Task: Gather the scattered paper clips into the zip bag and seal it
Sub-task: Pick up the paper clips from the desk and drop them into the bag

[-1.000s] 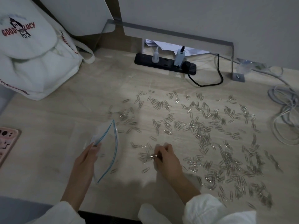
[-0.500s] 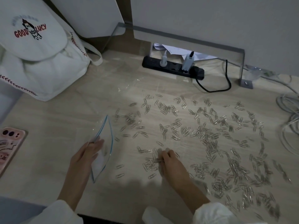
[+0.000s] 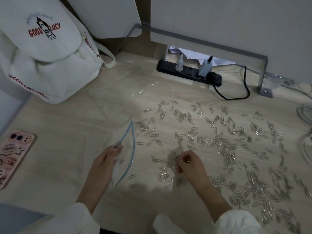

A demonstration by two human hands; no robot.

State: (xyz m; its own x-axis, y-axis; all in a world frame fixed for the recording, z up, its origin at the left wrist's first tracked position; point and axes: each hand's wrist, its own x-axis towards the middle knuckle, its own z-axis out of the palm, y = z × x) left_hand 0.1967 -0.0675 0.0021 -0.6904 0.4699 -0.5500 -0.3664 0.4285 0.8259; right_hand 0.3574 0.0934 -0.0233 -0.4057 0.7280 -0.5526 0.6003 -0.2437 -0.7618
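On the desk point(image 3: 67, 166) in front of you, your left hand point(image 3: 105, 162) is pinching the near lip of the zip bag point(image 3: 125, 149), propping its mouth open toward the right. Your right hand point(image 3: 190, 163) is closing its fingertips on a few paper clips point(image 3: 219, 141) lifted just off the pile. The bag is lying to the left of that hand, its blue-edged mouth running away from you, so the right hand is needing only a short leftward carry.
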